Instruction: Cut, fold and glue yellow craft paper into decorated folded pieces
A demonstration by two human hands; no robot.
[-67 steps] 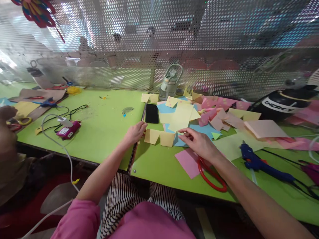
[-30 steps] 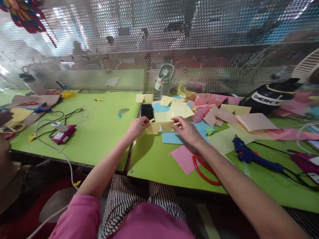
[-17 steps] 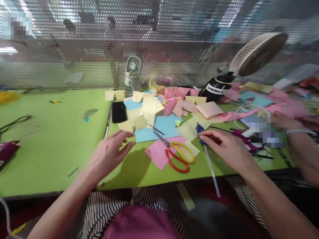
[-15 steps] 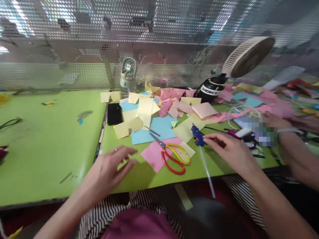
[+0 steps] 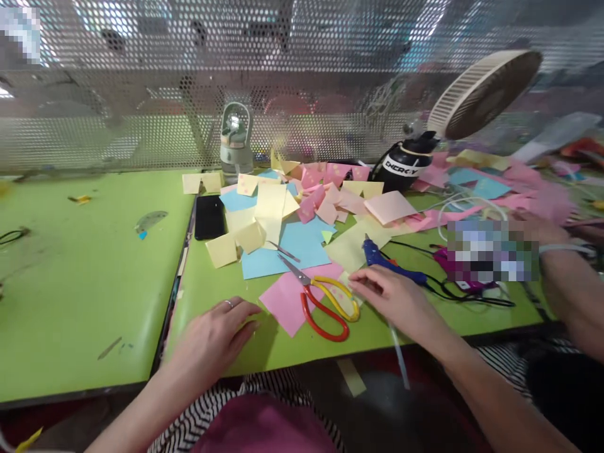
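My left hand (image 5: 214, 330) is over the green tabletop, fingers apart and slightly bent, holding nothing. My right hand (image 5: 396, 302) reaches over the table with thumb and forefinger a little apart, its fingertips beside the yellow handle of the scissors (image 5: 324, 330). The scissors, with one red and one yellow handle, lie on a pink paper square (image 5: 285, 302) and a cream paper under the handles. Behind my right hand lies a blue glue gun (image 5: 401, 270); its clear glue stick (image 5: 399, 358) sticks out past the table edge. Tweezers (image 5: 283, 250) rest on blue paper (image 5: 264, 263).
A black phone (image 5: 210, 217) lies left of the paper pile, with a pale bottle (image 5: 236, 141) behind it. A black fan with an ENERGY label (image 5: 401, 167) stands at the back right. Another person's hand (image 5: 542, 233) is at the right, near cables and a purple object (image 5: 462, 267).
My right hand has moved left from the glue gun to beside the scissors' yellow handle. My left hand has settled lower towards the table. The view has shifted slightly.
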